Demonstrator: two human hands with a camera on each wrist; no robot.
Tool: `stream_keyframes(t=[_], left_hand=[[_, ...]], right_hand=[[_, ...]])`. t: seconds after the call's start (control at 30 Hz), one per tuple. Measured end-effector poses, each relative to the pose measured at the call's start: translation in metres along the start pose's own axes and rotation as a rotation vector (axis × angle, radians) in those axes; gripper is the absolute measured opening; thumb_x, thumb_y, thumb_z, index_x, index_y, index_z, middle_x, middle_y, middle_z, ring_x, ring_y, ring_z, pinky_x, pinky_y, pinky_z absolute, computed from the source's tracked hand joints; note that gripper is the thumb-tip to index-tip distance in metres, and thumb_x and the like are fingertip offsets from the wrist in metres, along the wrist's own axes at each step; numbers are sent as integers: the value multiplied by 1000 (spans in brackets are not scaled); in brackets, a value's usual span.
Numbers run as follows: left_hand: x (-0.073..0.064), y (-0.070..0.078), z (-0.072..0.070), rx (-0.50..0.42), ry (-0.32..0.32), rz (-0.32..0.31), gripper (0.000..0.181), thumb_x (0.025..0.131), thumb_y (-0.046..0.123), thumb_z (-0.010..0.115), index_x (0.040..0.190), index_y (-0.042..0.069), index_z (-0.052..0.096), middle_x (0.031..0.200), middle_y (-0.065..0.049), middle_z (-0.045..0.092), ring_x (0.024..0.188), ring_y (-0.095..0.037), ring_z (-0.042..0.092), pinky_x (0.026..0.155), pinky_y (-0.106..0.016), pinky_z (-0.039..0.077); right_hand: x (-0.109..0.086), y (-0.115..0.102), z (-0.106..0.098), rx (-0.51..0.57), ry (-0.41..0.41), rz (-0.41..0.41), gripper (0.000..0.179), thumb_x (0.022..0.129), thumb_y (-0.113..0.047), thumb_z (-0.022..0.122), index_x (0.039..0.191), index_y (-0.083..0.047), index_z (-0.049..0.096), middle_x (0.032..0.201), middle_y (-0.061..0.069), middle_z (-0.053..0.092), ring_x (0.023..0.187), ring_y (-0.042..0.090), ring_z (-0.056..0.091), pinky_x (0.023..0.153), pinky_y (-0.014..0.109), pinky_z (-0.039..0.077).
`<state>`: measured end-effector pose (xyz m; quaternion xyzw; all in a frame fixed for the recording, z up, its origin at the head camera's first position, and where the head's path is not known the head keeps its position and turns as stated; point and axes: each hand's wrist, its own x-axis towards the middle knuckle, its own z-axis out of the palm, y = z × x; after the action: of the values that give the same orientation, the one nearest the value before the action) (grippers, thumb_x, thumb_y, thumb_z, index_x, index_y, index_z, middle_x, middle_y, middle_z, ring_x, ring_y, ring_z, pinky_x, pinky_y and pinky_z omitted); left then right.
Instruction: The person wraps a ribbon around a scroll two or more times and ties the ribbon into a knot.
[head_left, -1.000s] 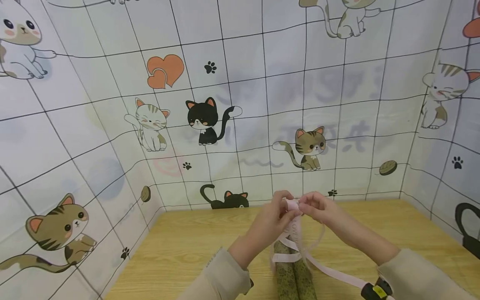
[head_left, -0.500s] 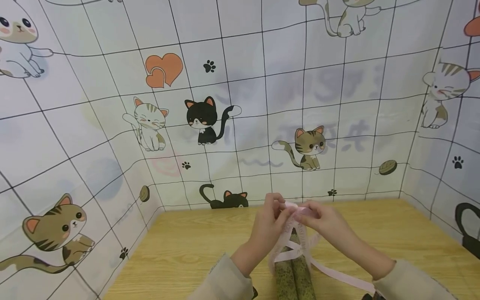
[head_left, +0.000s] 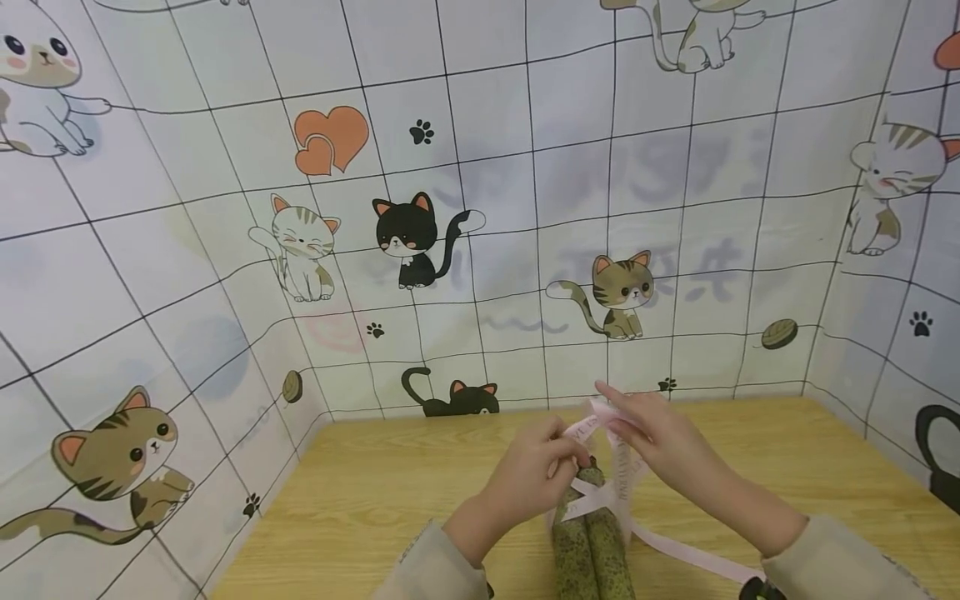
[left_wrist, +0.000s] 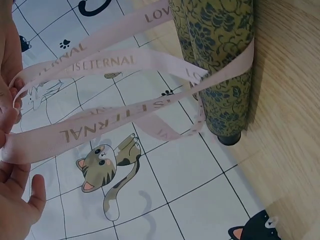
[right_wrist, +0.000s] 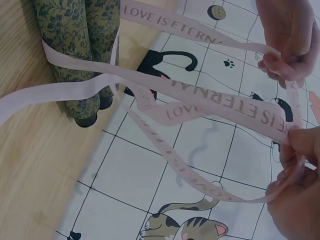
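Observation:
Two slim olive-green cylinders (head_left: 573, 554) with a dark floral pattern lie side by side on the table, far ends between my hands. Their tips are black, as the right wrist view shows at one tip (right_wrist: 86, 121). A pink ribbon (head_left: 594, 500) printed "LOVE IS ETERNAL" wraps round both and crosses on top. My left hand (head_left: 528, 467) pinches one strand just above the far ends, fingers curled. Higher and to the right, my right hand (head_left: 663, 433) pinches a raised ribbon loop (left_wrist: 35, 145) between thumb and fingers, index finger extended. Several ribbon strands hang between hands and cylinders.
The pale wooden table (head_left: 360, 483) meets a white gridded wall covering (head_left: 487, 250) printed with cats. A ribbon length (head_left: 697, 560) trails right toward a dark object (head_left: 761, 588) by the right sleeve. A black looped item (head_left: 941, 454) shows at the right edge.
My hands, close together at the ribbon above the cylinders a second ago, have moved apart. The left dropped lower; the right rose slightly rightward with the ribbon, its index finger now extended.

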<state>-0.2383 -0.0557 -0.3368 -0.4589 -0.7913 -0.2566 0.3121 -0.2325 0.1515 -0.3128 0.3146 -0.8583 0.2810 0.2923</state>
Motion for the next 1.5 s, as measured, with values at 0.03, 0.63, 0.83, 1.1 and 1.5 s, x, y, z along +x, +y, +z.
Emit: stream_keyframes(t=[0.03, 0.63, 0.83, 1.1, 1.5], left_hand=[[-1, 0, 0, 53, 13, 15, 21, 85, 1, 55, 79, 12, 71, 81, 2, 52, 64, -5, 42, 66, -14, 35], [-5, 5, -2, 81, -190, -223, 54, 94, 58, 34, 104, 20, 71, 85, 9, 40, 75, -3, 35, 74, -23, 30], [-2, 3, -7, -394, -214, -421, 38, 94, 41, 53, 100, 8, 72, 102, 0, 55, 90, -9, 49, 75, -22, 44], [-2, -5, -26, -536, -188, -527, 28, 96, 31, 52, 90, 9, 69, 122, 2, 54, 118, -19, 46, 95, -43, 39], [-8, -24, -59, -586, -174, -656, 20, 94, 22, 57, 94, 3, 62, 60, -5, 57, 55, -18, 57, 60, -28, 47]], right_hand=[[0, 1, 0, -17, -1, -39, 41, 86, -5, 64, 127, -9, 59, 83, -8, 54, 70, 6, 40, 57, 23, 37], [-1, 6, -17, 589, -535, 177, 29, 100, -18, 45, 115, 1, 60, 107, 11, 61, 94, 14, 56, 78, 41, 48], [0, 1, -20, 608, -530, 212, 33, 99, -20, 46, 116, 5, 58, 110, 15, 61, 101, 22, 57, 83, 43, 47], [1, 0, -23, 521, -450, 232, 37, 98, -23, 48, 123, 4, 56, 117, 19, 60, 105, 35, 57, 83, 44, 49], [-5, 11, -29, -33, -163, -17, 13, 87, -16, 66, 99, -13, 70, 87, -9, 61, 74, 5, 55, 62, 26, 47]])
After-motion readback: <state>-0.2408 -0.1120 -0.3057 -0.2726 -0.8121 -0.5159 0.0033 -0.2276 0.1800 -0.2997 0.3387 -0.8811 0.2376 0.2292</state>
